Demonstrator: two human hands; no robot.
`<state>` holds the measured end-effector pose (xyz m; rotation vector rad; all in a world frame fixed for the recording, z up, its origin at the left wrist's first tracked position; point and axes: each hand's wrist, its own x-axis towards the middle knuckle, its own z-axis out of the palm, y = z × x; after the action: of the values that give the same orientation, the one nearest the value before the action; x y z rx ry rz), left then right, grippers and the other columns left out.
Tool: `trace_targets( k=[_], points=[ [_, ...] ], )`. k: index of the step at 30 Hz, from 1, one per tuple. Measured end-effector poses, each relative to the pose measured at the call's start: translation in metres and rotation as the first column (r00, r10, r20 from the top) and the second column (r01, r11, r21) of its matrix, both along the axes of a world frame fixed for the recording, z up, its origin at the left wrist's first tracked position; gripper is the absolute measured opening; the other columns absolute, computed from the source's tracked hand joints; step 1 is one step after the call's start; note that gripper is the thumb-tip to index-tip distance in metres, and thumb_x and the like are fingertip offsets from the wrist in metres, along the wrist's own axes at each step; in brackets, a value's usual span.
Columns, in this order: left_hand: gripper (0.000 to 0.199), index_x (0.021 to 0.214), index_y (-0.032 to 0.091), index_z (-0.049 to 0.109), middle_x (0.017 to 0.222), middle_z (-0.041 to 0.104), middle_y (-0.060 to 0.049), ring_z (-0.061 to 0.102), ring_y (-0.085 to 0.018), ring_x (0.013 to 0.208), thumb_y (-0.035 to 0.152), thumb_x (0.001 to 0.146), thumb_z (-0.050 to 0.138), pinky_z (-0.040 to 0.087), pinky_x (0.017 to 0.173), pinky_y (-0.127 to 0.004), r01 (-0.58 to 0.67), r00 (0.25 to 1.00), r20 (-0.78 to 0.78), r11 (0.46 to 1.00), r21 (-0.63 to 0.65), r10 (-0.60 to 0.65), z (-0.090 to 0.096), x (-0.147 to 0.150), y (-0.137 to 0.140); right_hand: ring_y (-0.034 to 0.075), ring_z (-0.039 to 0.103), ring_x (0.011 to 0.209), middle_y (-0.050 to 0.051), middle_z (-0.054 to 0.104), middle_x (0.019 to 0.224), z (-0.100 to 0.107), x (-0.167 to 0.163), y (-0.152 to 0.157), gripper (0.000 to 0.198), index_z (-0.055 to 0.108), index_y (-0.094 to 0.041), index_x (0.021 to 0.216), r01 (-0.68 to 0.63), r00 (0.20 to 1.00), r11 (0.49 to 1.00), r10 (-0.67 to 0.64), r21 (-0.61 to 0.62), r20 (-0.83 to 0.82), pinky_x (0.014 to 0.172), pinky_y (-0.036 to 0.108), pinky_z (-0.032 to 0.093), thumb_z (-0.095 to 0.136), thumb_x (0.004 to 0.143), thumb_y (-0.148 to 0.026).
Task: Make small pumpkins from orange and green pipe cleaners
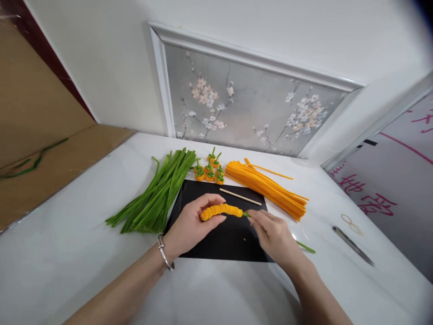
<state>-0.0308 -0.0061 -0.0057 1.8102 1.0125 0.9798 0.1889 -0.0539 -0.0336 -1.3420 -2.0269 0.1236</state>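
Observation:
Above a black mat (pixel 216 243), my left hand (pixel 194 219) is closed around one end of an orange coil of pipe cleaner (pixel 223 209), its thumb below and fingers above. The coil is bent in a slight arch. A green pipe cleaner (pixel 246 215) comes out of the coil's right end, and my right hand (pixel 270 230) pinches it there. Beyond that hand a green length (pixel 306 247) shows near the wrist, probably the same stem. A thin wooden stick (pixel 240 197) lies on the mat just past the hands.
Green pipe cleaners (pixel 158 194) lie bundled on the left, orange pipe cleaners (pixel 267 187) on the right. Several small orange pieces with green tops (pixel 209 169) sit between them. Tweezers (pixel 353 246) and pale rings (pixel 351 224) lie far right. A cardboard box (pixel 40 149) stands left.

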Motion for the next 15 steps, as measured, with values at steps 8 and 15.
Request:
trace_targets(
  k=[8, 15],
  points=[
    [0.021, 0.095, 0.017, 0.067, 0.092, 0.070, -0.003, 0.065, -0.016, 0.080, 0.027, 0.077, 0.066, 0.056, 0.076, -0.028, -0.038, 0.996, 0.073, 0.997, -0.069, 0.043, -0.001, -0.002, 0.005, 0.014, 0.064, 0.066, 0.004, 0.063, 0.076, 0.003, 0.004, 0.001, 0.023, 0.063, -0.019, 0.105, -0.001, 1.000, 1.000, 0.001, 0.029, 0.003, 0.063, 0.024, 0.053, 0.042, 0.097, -0.020],
    [0.019, 0.092, 0.017, 0.071, 0.088, 0.074, -0.002, 0.067, -0.016, 0.077, 0.027, 0.077, 0.066, 0.056, 0.072, -0.025, 0.027, 1.000, 0.007, 0.994, -0.102, -0.027, -0.008, 0.000, 0.003, 0.016, 0.067, 0.071, 0.007, 0.069, 0.083, 0.000, 0.004, 0.001, 0.024, 0.064, -0.019, 0.106, -0.013, 0.999, 0.996, 0.008, 0.084, 0.052, 0.064, 0.026, 0.056, 0.041, 0.097, -0.021]
  ],
)
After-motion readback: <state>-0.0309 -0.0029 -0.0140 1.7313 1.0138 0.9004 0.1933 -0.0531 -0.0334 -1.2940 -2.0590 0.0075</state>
